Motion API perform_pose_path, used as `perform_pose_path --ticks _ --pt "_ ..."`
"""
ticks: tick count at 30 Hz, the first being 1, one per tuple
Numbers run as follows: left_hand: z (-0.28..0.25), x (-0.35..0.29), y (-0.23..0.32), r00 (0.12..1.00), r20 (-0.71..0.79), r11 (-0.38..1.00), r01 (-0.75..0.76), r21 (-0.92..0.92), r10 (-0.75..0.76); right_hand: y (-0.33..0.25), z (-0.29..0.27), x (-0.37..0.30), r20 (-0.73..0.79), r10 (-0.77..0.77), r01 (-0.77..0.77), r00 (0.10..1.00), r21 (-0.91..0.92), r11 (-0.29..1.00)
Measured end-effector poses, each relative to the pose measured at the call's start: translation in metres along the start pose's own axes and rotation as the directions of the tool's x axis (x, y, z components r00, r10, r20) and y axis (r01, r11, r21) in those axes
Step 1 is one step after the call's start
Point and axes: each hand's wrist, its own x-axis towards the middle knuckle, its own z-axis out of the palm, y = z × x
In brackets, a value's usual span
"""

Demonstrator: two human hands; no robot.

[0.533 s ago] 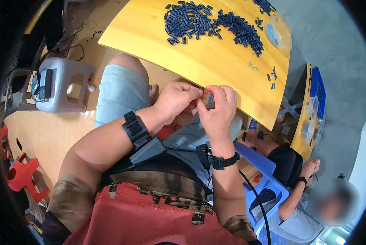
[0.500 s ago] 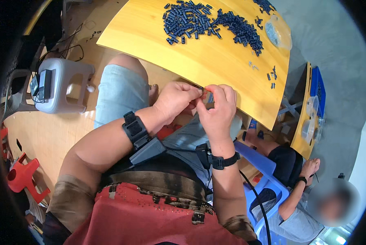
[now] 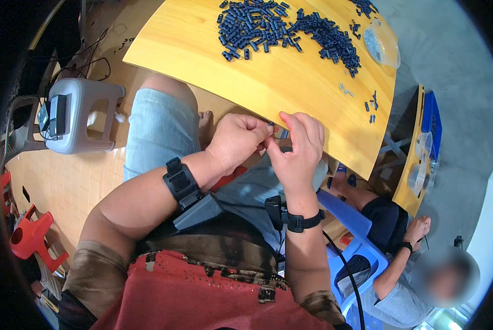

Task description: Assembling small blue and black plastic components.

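Note:
My left hand (image 3: 236, 137) is closed in a pinch at the near edge of the yellow table. A small black plastic piece (image 3: 270, 124) shows at its fingertips, mostly hidden by them. Just to the right is my right hand (image 3: 298, 151), its thumb and forefinger spread apart and nothing plainly between them. The right thumb tip comes close to the left fingertips; whether they touch I cannot tell. Farther back on the table lie a heap of short black tubular pieces (image 3: 252, 27) and a denser heap of black pieces (image 3: 329, 39).
Small silvery bits (image 3: 345, 89) and a few loose black pieces (image 3: 372, 104) lie on the table's (image 3: 296, 82) right part, near a clear tub (image 3: 374, 44). A grey stool (image 3: 84, 115) stands left. At right a person (image 3: 392, 269) sits on a blue chair (image 3: 362, 242).
The right forefinger has lifted away from the left fingertips and the right hand has opened a little. My left hand keeps its pinch. The view has shifted slightly.

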Motion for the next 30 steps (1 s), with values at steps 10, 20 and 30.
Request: perform_pose_path --ticks 10,20,30 --pt "0.006 0.001 -0.008 0.998 -0.052 0.981 -0.029 -0.194 0.019 0.007 -0.002 0.007 0.037 -0.066 0.063 0.997 0.058 0.996" --pt "0.009 0.002 -0.004 0.998 -0.057 0.962 -0.008 -0.275 -0.008 0.013 0.0 0.013 0.03 -0.045 0.04 0.999 0.15 0.988" --pt "0.0 0.005 -0.008 1.0 -0.02 0.979 -0.027 -0.204 0.023 0.008 0.001 0.013 0.016 -0.053 0.05 0.998 0.128 0.991"
